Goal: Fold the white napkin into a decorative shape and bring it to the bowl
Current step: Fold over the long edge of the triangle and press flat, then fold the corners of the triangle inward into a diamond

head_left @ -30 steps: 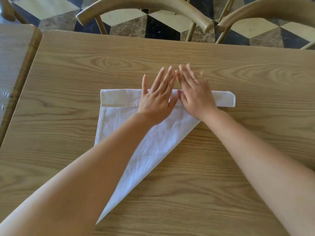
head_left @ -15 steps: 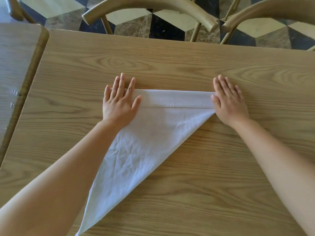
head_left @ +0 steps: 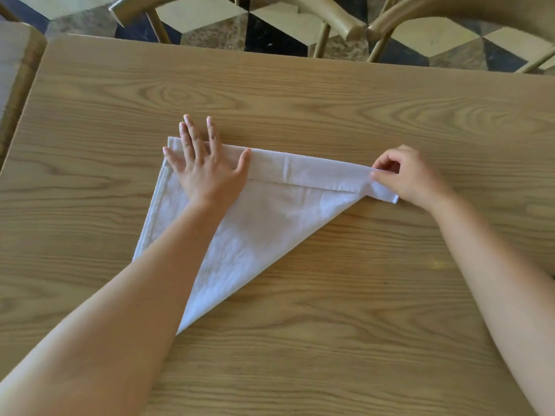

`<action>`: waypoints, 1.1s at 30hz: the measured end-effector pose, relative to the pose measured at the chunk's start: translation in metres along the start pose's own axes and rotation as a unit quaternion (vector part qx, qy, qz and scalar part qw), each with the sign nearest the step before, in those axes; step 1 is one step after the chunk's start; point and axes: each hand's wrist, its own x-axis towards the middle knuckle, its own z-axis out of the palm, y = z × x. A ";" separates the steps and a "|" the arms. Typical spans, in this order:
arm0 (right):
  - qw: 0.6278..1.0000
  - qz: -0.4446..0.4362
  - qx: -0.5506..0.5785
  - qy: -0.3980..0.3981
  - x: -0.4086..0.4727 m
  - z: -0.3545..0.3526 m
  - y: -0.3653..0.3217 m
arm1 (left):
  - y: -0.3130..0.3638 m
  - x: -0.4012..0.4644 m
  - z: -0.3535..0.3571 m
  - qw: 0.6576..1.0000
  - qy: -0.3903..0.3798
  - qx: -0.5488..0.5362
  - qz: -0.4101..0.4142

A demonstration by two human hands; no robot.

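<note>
The white napkin [head_left: 264, 217] lies on the wooden table [head_left: 300, 100] as a triangle, its point toward me and a narrow band folded over along its far edge. My left hand [head_left: 207, 169] rests flat, fingers spread, on the band's left end. My right hand [head_left: 411, 178] pinches the band's right corner between thumb and fingers. No bowl is in view.
Two wooden chairs [head_left: 330, 16] stand beyond the table's far edge on a patterned tile floor. A second wooden table [head_left: 15, 70] adjoins at the left.
Both hands slid apart along the folded band from its middle. The left hand still presses flat; the right hand changed from flat to pinching the right corner.
</note>
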 end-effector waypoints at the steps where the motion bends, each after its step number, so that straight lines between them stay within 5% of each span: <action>1: 1.000 0.005 0.004 -0.019 -0.008 -0.005 0.003 | 0.000 -0.001 -0.001 1.000 -0.003 0.004 0.017; 11: 0.991 0.127 0.025 -0.018 -0.179 0.009 0.026 | 0.018 -0.041 0.005 0.970 -0.028 0.040 0.236; 18: 0.994 0.104 0.033 -0.004 -0.267 0.029 0.033 | 0.028 -0.077 0.011 0.937 -0.052 0.071 0.338; 24: 0.999 -0.011 -0.004 -0.041 -0.282 0.022 0.037 | 0.045 -0.133 0.010 0.950 -0.032 0.006 0.311; 33: 0.995 -0.030 0.061 -0.072 -0.278 -0.014 0.029 | 0.071 -0.219 0.039 0.953 -0.054 -0.015 0.297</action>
